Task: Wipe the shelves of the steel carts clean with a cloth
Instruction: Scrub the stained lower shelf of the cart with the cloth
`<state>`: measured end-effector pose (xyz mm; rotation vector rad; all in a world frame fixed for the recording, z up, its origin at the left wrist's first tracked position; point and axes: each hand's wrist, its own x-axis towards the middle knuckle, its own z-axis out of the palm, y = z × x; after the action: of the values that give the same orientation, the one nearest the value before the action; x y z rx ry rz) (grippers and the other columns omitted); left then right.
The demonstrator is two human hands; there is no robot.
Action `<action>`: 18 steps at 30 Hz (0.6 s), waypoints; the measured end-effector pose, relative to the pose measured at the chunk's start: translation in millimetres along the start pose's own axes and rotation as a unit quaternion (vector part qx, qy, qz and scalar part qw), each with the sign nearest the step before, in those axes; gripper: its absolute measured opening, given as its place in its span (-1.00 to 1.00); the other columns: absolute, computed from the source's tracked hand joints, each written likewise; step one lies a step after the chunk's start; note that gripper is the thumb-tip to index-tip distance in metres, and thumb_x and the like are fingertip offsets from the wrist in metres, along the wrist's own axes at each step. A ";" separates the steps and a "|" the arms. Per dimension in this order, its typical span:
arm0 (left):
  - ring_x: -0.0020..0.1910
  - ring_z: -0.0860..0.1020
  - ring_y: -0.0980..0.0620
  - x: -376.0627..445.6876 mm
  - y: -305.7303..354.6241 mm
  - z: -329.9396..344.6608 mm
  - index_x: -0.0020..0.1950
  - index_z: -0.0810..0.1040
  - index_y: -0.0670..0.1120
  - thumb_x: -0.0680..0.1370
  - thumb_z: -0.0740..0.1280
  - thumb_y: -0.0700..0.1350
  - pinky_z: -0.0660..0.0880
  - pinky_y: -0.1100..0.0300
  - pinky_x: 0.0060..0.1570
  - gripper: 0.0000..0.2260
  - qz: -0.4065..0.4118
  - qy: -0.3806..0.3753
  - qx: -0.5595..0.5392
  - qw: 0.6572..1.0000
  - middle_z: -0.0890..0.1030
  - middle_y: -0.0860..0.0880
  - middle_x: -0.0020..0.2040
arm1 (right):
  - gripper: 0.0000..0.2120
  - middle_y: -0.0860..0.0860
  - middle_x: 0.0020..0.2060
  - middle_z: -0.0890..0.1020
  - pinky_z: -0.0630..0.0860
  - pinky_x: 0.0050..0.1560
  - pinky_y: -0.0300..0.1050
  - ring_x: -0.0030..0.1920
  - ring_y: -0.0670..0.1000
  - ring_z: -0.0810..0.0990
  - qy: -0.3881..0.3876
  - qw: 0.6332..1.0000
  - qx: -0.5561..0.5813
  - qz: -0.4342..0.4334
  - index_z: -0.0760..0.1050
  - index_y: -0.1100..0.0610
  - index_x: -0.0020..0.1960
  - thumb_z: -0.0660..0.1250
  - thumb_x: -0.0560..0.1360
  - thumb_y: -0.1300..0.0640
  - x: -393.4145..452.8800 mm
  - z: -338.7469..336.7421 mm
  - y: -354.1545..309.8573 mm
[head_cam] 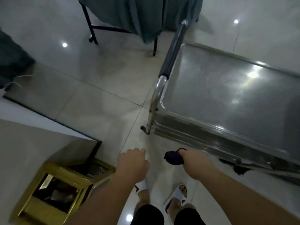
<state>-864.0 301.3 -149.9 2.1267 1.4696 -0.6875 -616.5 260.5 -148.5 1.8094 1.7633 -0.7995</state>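
I'm looking down at glossy pale floor tiles [90, 101] w/ ceiling lights reflected as bright spots. Top centre: table draped in a grey-green cloth [146, 15] on black legs. Lower left: gold-framed bin [53, 190] beside a white wall corner. No readable labels or writing anywhere; frame is blurry.

Steel cart [227, 98] sits right of centre, top shelf dull, streaky, bare, w/ raised rim and light glare. Black-sleeved push handle [173, 49] runs along its left end.

My right hand [194, 159] grips a bunched dark purple cloth [173, 157], held near the cart's near edge, not touching the shelf. Left hand [132, 163] hangs w/ fingers curled under, holding nothing. White slippers [176, 196] below.
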 end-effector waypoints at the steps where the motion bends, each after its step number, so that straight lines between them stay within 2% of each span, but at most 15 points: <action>1: 0.11 0.55 -0.08 -11.5 -10.6 -11.6 0.32 0.47 0.01 0.69 0.10 0.14 0.45 0.03 -0.03 -0.67 -0.007 0.006 -0.013 1.000 0.55 -0.03 0.16 | -0.63 0.01 0.07 0.61 0.50 -0.12 -0.05 0.01 0.07 0.62 0.010 1.000 -0.004 -0.012 0.42 -0.06 0.35 0.26 0.58 0.21 -5.6 -15.7 -16.1; 5: 0.17 0.56 -0.08 -53.6 -53.7 -45.4 0.40 0.45 0.02 0.66 0.10 0.17 0.55 -0.01 0.08 -0.60 -0.053 0.039 -0.078 0.995 0.56 -0.02 0.26 | -0.65 0.00 0.07 0.56 0.47 -0.08 -0.01 0.06 0.11 0.59 0.048 0.998 -0.012 -0.048 0.43 -0.10 0.31 0.27 0.57 0.16 -18.4 -70.8 -80.4; 10: 0.25 0.56 -0.08 -90.2 -101.3 -77.7 0.47 0.44 0.02 0.68 0.13 0.17 0.53 0.03 0.13 -0.58 -0.107 0.081 -0.139 0.981 0.55 -0.02 0.35 | -0.69 -0.02 -0.01 0.56 0.63 0.02 0.08 -0.01 0.09 0.61 0.089 0.989 -0.023 -0.114 0.45 -0.09 0.26 0.30 0.55 0.16 -13.1 -134.3 -151.6; 13: 0.30 0.54 -0.08 -90.7 -120.1 -97.8 0.50 0.41 0.04 0.68 0.12 0.18 0.52 0.02 0.19 -0.56 -0.133 0.089 -0.153 0.975 0.54 -0.02 0.37 | -0.68 -0.04 -0.04 0.58 0.63 -0.01 0.06 -0.05 0.08 0.62 0.101 0.984 -0.039 -0.143 0.44 -0.08 0.24 0.36 0.52 0.13 4.2 -170.8 -178.8; 16: 0.26 0.56 -0.07 -78.2 -132.5 -125.6 0.49 0.44 0.03 0.67 0.14 0.18 0.52 0.04 0.14 -0.56 -0.160 0.103 -0.168 0.967 0.56 -0.02 0.33 | -0.69 -0.04 -0.08 0.56 0.64 0.04 0.09 -0.06 0.08 0.62 0.105 0.980 -0.061 -0.160 0.46 -0.04 0.23 0.31 0.52 0.18 27.6 -208.8 -193.5; 18: 0.26 0.57 -0.09 -67.7 -138.4 -150.0 0.47 0.46 0.02 0.66 0.15 0.20 0.52 0.02 0.20 -0.55 -0.173 0.108 -0.164 0.965 0.57 -0.04 0.34 | -0.73 -0.01 -0.04 0.57 0.62 0.05 0.07 -0.04 0.08 0.61 0.119 0.975 -0.073 -0.171 0.46 -0.02 0.22 0.29 0.55 0.19 40.6 -237.3 -196.2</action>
<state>-994.0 391.4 -4.3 1.7509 1.9492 -0.3004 -794.8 465.0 2.4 1.5780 2.2675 -0.5754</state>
